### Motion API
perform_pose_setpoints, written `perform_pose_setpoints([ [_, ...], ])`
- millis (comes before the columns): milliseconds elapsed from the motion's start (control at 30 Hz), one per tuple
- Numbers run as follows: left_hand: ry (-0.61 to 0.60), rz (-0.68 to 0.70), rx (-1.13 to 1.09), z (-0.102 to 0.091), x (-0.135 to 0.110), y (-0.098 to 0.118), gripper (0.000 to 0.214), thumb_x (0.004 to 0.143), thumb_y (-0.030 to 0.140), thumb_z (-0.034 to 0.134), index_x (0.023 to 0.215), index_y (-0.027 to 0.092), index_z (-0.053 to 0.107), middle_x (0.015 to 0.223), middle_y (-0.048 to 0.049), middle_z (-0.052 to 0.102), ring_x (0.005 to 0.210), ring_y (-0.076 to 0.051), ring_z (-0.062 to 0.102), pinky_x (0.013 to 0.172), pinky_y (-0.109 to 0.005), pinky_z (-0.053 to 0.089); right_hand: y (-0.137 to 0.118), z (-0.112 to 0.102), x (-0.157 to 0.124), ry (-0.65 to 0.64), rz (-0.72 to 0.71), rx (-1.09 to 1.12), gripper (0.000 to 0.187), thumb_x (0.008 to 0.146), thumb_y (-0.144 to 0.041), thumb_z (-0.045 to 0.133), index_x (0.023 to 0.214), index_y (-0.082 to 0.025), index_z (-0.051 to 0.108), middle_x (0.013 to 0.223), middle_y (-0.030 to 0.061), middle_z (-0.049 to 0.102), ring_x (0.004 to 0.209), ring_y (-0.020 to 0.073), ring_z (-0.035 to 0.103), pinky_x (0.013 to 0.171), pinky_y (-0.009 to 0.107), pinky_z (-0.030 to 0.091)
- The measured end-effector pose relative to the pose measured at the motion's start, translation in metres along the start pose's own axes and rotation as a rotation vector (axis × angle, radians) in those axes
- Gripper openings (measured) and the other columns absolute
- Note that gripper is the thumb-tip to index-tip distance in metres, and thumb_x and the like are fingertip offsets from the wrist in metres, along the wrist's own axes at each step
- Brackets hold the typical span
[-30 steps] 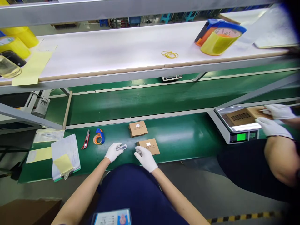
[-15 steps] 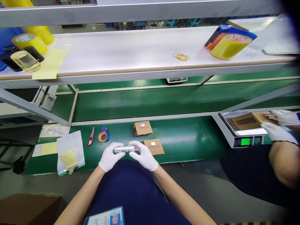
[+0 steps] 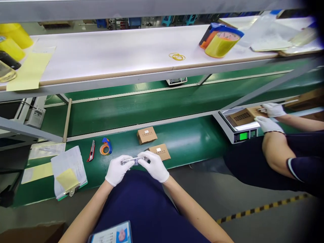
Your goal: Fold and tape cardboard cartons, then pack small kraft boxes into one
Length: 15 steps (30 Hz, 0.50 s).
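Slim glossy item (image 3: 133,161) held horizontally over the green conveyor belt (image 3: 187,135), just in front of the person's torso; contents cannot be told at this resolution. Left hand (image 3: 116,170), white-gloved, pinches the item's left end between thumb and fingers. Right hand (image 3: 154,166), also gloved, grips its right end with the fingers closed around it; the hands are close together, not spread. Both forearms angle inward from the lower corners, wrists low, elbows out. Nearest item, just beyond the right hand: a flat cardboard box (image 3: 159,152) with a white label, and a second labelled box (image 3: 146,135) lies farther up the belt. Risk: smooth gloves on a glossy surface could let the item slip if the pinch loosens, dropping it on the belt or between the hands and the belt edge. Risk: a moving belt, if running, could carry the loose boxes out of reach or nudge them together. Risk: the red utility knife (image 3: 91,151) lies open to a stray left-hand move, beside the orange tape roll (image 3: 106,147); whether its blade is extended cannot be told. A co-worker's gloved hands (image 3: 270,113) work separately at a digital scale (image 3: 240,136).
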<state>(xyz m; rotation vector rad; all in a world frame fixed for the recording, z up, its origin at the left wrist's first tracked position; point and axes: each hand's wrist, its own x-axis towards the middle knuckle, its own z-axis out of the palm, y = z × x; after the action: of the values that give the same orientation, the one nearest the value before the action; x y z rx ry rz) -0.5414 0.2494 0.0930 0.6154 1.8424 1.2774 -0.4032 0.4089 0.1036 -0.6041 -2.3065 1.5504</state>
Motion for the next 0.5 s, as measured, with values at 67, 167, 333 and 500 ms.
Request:
perform_pose_setpoints([
  [67, -0.032, -0.032, -0.044, 0.003, 0.001, 0.0, 0.029, 0.084, 0.045, 0.072, 0.097, 0.019, 0.073, 0.079, -0.0016, 0.073, 0.065, -0.017, 0.066, 0.064, -0.028, 0.054, 0.003, -0.002, -0.002, 0.002, 0.019, -0.001, 0.008, 0.091, -0.025, 0.064, 0.091, -0.021, 0.071, 0.085, 0.0003, 0.067, 0.074, 0.0134, 0.06, 0.072, 0.026, 0.047],
  [167, -0.067, -0.067, -0.07, 0.007, 0.002, 0.002, 0.028, 0.083, 0.044, 0.072, 0.095, 0.019, 0.07, 0.072, -0.0007, 0.07, 0.063, -0.017, 0.065, 0.06, -0.028, 0.053, 0.005, -0.005, -0.005, -0.009, 0.049, 0.003, 0.009, 0.091, -0.026, 0.063, 0.089, -0.021, 0.07, 0.086, 0.0003, 0.07, 0.074, 0.0135, 0.061, 0.073, 0.026, 0.047],
  [333, -0.093, -0.107, -0.028, 0.011, 0.001, 0.009, 0.028, 0.084, 0.046, 0.071, 0.09, 0.019, 0.065, 0.066, -0.0001, 0.069, 0.059, -0.017, 0.064, 0.06, -0.029, 0.052, 0.004, -0.011, -0.006, -0.06, 0.094, 0.024, 0.011, 0.091, -0.027, 0.061, 0.086, -0.02, 0.068, 0.079, -0.0005, 0.068, 0.071, 0.0132, 0.06, 0.072, 0.026, 0.047],
  [500, -0.099, -0.054, 0.072, 0.016, 0.003, 0.015, 0.029, 0.085, 0.048, 0.069, 0.087, 0.019, 0.066, 0.069, 0.0009, 0.068, 0.062, -0.016, 0.062, 0.062, -0.027, 0.049, 0.002, -0.021, -0.004, -0.1, 0.129, 0.002, 0.007, 0.086, -0.027, 0.066, 0.087, -0.02, 0.068, 0.076, -0.0028, 0.064, 0.068, 0.0115, 0.056, 0.068, 0.024, 0.044],
])
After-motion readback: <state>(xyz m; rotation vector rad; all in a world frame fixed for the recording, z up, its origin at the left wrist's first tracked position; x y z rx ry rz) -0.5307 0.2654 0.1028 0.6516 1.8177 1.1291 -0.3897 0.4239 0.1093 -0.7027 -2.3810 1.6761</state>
